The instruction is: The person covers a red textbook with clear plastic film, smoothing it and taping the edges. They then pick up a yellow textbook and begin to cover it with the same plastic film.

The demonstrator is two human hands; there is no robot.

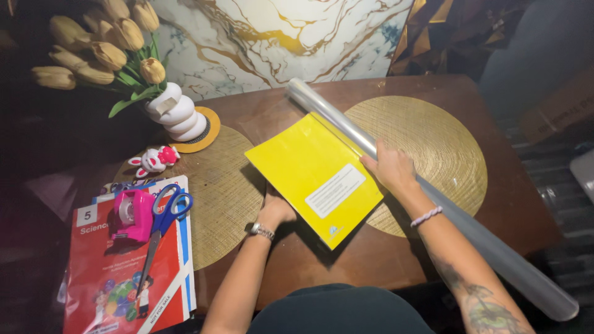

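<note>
At the centre of the frame a yellow book (314,176) is lying tilted on a brown table (371,253), overlapping two round gold mats (427,133). The left hand (275,209) is gripping the book's lower left edge, fingers tucked under it. The right hand (390,168) is pressing flat, fingers together, on the book's right edge and on a clear roll (433,198) running diagonally from upper centre to lower right. At lower left, scissors (162,226) and a pink tape dispenser (132,214) are resting on a red book (117,278). A vase (176,114) of tulips is standing at upper left.
</note>
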